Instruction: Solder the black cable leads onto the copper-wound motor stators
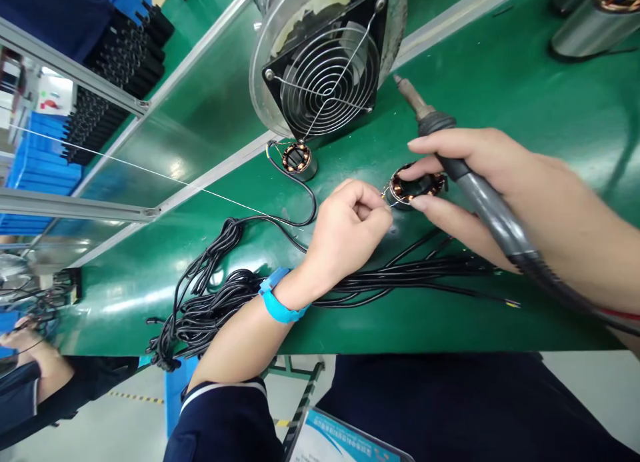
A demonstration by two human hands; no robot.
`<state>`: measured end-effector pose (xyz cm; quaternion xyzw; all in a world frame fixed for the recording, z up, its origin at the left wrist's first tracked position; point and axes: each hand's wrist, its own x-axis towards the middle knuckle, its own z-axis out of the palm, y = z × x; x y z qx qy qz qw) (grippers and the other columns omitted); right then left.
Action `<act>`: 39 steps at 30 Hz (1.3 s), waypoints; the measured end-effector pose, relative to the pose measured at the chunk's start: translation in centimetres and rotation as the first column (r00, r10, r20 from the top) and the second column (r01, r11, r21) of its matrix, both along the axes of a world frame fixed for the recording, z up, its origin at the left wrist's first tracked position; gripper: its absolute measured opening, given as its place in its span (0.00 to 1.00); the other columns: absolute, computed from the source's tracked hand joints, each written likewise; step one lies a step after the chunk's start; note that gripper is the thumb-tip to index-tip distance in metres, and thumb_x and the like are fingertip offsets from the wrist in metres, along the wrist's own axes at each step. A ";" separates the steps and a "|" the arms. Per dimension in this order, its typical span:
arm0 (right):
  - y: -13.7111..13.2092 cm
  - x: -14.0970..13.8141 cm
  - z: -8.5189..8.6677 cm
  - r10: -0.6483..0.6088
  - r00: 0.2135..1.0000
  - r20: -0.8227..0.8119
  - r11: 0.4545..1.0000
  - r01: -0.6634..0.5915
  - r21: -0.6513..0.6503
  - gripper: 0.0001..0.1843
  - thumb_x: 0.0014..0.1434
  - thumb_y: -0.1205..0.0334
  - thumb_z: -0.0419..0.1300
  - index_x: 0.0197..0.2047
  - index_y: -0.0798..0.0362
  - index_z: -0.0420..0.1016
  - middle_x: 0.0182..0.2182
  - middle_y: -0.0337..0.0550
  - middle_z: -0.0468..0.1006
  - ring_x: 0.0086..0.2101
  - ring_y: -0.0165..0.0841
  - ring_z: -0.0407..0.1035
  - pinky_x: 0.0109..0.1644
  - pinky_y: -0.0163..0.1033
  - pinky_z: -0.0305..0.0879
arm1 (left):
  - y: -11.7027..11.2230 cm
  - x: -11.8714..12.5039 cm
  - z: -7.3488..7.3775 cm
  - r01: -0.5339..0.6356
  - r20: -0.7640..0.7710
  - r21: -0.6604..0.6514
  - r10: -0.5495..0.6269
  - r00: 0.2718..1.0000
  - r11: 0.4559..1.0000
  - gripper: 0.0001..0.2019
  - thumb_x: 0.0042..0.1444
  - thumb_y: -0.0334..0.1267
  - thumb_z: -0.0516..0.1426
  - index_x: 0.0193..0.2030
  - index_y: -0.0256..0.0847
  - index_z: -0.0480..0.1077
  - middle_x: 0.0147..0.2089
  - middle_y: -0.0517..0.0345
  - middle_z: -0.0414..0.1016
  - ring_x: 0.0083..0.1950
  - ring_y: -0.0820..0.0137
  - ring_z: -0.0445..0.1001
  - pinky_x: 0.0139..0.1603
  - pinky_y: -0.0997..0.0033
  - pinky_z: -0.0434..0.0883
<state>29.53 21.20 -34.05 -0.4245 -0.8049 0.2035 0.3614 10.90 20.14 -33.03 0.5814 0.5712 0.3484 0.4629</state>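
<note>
My right hand (505,195) is wrapped around a soldering iron (483,195), whose bare tip points up and left, away from the work. Fingers of the same hand also steady a small motor stator (399,189) with copper windings on the green bench. At the stator's left edge, my left hand (350,225) is closed in a pinch on a thin wire beside the winding leads; the fingertips partly hide it. A second stator (299,162), joined to a black cable (314,199), stands upright farther back.
A fan with a round wire guard (327,95) stands behind the stators. Bundled black cables (220,302) lie near the bench's front edge. A thin pale line (190,185) stretches in from the left. Metal cylinders (590,29) are at back right; a co-worker's hand (23,339) is far left.
</note>
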 end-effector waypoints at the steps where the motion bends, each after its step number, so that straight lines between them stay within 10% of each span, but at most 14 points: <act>1: 0.0 -0.2 -0.5 -0.004 1.000 -0.030 1.000 0.004 -0.002 0.23 0.68 0.52 0.54 0.64 0.43 0.64 0.47 0.38 0.77 0.48 0.39 0.74 0.53 0.48 0.72 | 0.0 0.0 0.0 0.003 -0.003 0.007 -0.003 1.000 1.000 0.09 0.50 0.22 0.56 0.26 0.38 0.64 0.32 0.63 0.68 0.28 0.80 0.64 0.30 0.76 0.65; 8: 0.0 -0.9 -2.2 0.025 0.999 -0.039 0.998 -0.023 0.057 0.22 0.63 0.62 0.54 0.61 0.42 0.64 0.36 0.36 0.77 0.41 0.38 0.75 0.50 0.49 0.69 | 0.0 -0.3 -0.2 -0.012 -0.041 0.059 0.014 0.999 0.998 0.09 0.52 0.23 0.57 0.30 0.40 0.64 0.32 0.64 0.67 0.30 0.78 0.65 0.32 0.75 0.66; 16: 1.2 -0.4 -3.1 0.063 0.998 0.025 0.981 -0.067 0.181 0.28 0.63 0.59 0.58 0.65 0.44 0.60 0.48 0.42 0.78 0.48 0.43 0.73 0.49 0.51 0.68 | 1.8 -2.1 1.5 0.114 0.142 -0.461 -0.053 0.988 0.880 0.09 0.59 0.31 0.59 0.29 0.39 0.65 0.24 0.65 0.67 0.20 0.81 0.62 0.19 0.79 0.57; 23: 1.5 -0.3 -3.2 0.120 0.990 0.072 0.982 -0.128 0.135 0.26 0.63 0.57 0.58 0.63 0.42 0.62 0.44 0.40 0.79 0.44 0.44 0.72 0.48 0.53 0.68 | 2.3 -2.2 1.6 0.018 0.288 -0.538 0.164 0.943 0.843 0.10 0.53 0.24 0.59 0.24 0.36 0.67 0.20 0.67 0.64 0.20 0.85 0.57 0.19 0.82 0.49; 39: 0.8 -0.4 -3.2 0.110 0.993 0.032 0.972 -0.114 0.206 0.27 0.65 0.59 0.58 0.65 0.47 0.59 0.46 0.45 0.78 0.44 0.44 0.70 0.46 0.51 0.69 | 1.9 -1.5 2.3 0.054 0.213 -0.549 0.077 0.974 0.834 0.10 0.54 0.25 0.60 0.24 0.35 0.65 0.19 0.70 0.59 0.20 0.85 0.52 0.22 0.80 0.49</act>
